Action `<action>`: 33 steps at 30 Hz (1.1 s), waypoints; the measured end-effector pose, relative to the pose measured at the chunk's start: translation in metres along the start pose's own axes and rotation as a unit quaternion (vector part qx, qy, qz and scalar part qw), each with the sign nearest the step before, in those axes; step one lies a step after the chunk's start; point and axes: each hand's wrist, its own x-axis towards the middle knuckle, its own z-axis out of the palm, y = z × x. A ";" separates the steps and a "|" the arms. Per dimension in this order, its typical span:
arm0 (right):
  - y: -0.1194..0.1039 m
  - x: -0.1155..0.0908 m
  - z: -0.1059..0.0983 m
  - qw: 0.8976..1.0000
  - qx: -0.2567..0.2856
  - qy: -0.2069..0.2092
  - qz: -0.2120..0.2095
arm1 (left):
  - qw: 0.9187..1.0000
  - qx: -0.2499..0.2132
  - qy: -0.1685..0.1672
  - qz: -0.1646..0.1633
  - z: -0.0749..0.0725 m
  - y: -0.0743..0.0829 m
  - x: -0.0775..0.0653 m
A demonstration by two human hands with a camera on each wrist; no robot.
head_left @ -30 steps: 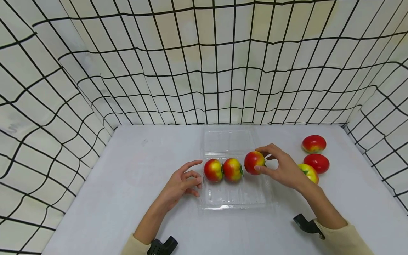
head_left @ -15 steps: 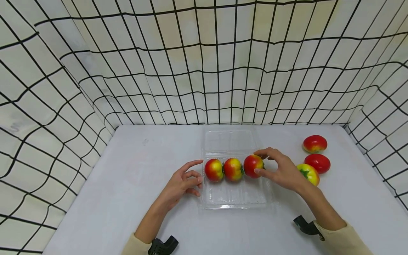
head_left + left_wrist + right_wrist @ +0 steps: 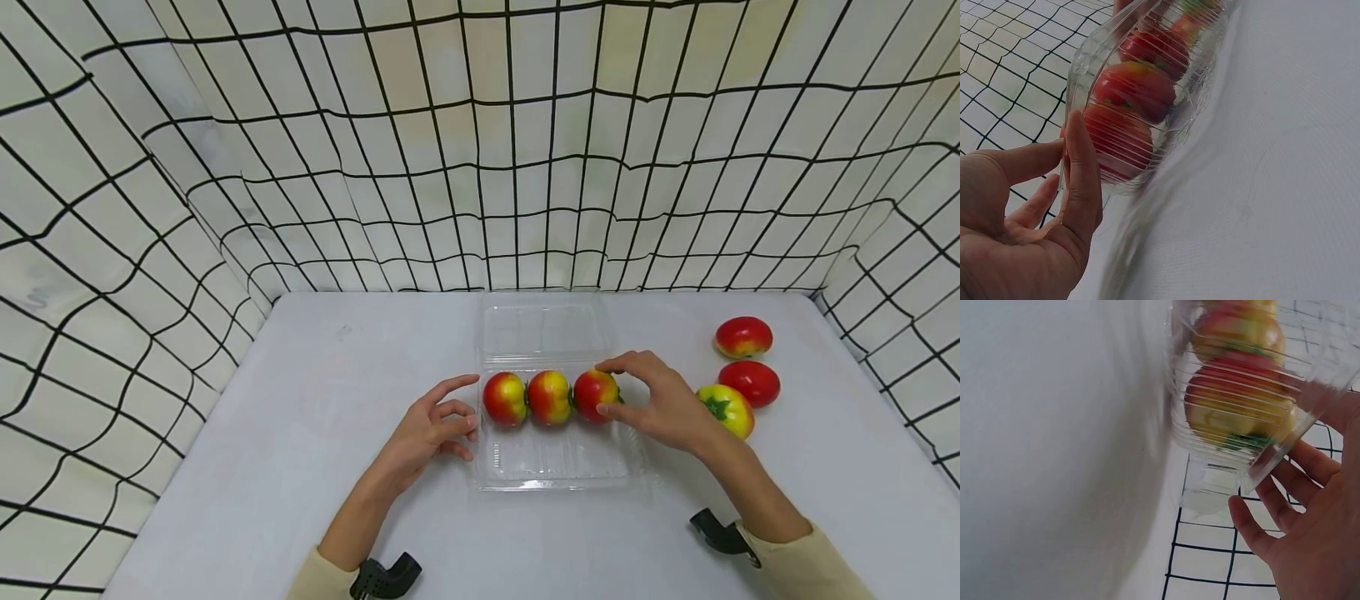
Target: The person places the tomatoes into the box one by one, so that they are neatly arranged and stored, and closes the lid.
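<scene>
A clear plastic clamshell box [image 3: 555, 467] lies with its lid [image 3: 547, 329] folded back toward the far side. Inside its far half, three glossy red-and-yellow tomatoes stand in a row: the left tomato [image 3: 505, 399], the middle tomato [image 3: 549, 397] and the right tomato [image 3: 595, 395]. My right hand [image 3: 660, 404] holds the right tomato between thumb and fingers, down in the box. Other fingers of that hand [image 3: 1310, 506] spread outside the box wall. On the left, my left hand [image 3: 435, 429] pinches the box rim between thumb and finger, as the left wrist view shows.
To the right on the white table [image 3: 300, 417] lie three more fruits: a red one [image 3: 743, 337] at the back, another red one [image 3: 750, 383], and a yellow one [image 3: 726, 410] with a green calyx, close to my right forearm. Black wire netting [image 3: 551, 192] surrounds the table's far side and ends.
My right hand has lowered the right tomato and brought it slightly left, beside the middle one. The left hand stays at the box's left edge.
</scene>
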 end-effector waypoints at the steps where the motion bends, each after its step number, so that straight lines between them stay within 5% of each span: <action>1: 0.000 0.000 0.000 1.000 -0.004 0.000 0.000 | 1.000 0.000 -0.001 0.000 0.000 0.000 0.000; 33: 0.003 -0.003 -0.007 0.998 -0.015 0.040 -0.042 | 1.000 0.000 0.004 -0.002 0.001 0.001 0.001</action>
